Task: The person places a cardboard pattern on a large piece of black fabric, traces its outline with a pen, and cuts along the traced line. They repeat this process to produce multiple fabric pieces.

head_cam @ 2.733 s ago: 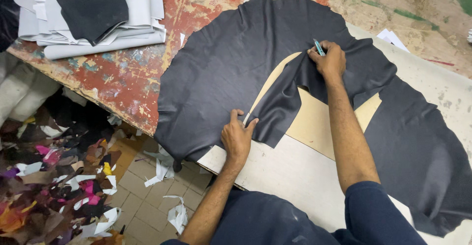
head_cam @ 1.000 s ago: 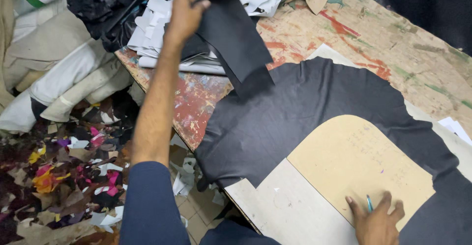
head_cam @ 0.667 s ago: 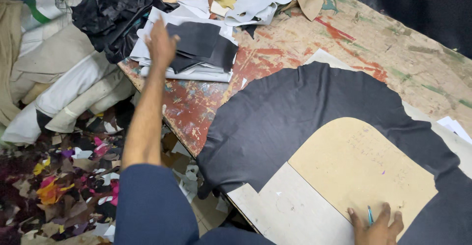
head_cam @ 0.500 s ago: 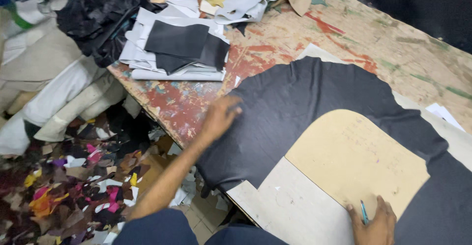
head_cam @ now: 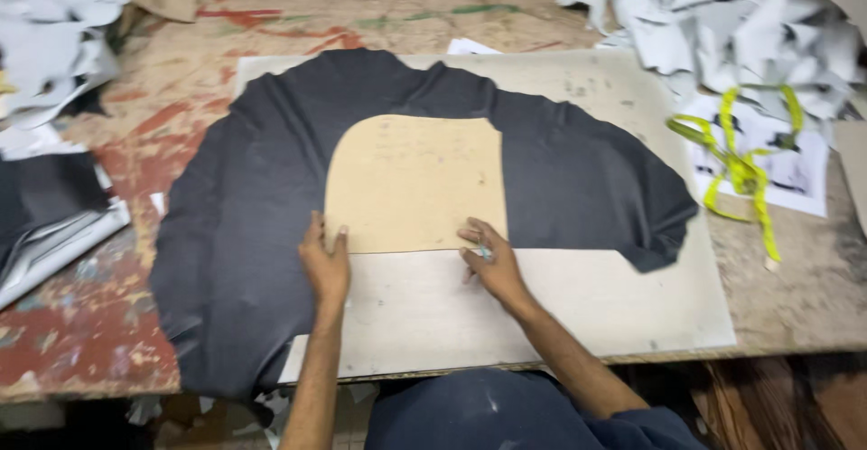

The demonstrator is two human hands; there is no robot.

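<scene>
A tan cardboard pattern [head_cam: 411, 179] with a rounded top lies in a gap in a large dark leather hide [head_cam: 253, 188]. The hide is spread over a pale cutting board [head_cam: 560, 305]. My left hand [head_cam: 323, 265] rests flat at the pattern's lower left corner, partly on the hide, fingers apart. At the pattern's lower right edge my right hand [head_cam: 488, 260] presses down and holds a small pen-like tool [head_cam: 485, 253] between its fingers.
A yellow measuring tape [head_cam: 741, 165] lies on a white sheet at the right. Grey leather scraps [head_cam: 722, 25] pile at the back right. A stack of grey and black cut pieces [head_cam: 50, 206] sits at the left on the paint-stained table [head_cam: 90, 332].
My left hand put a cut black piece on the stack at the left, then came back to the pattern's lower left corner. The view has swung right, over the hide.
</scene>
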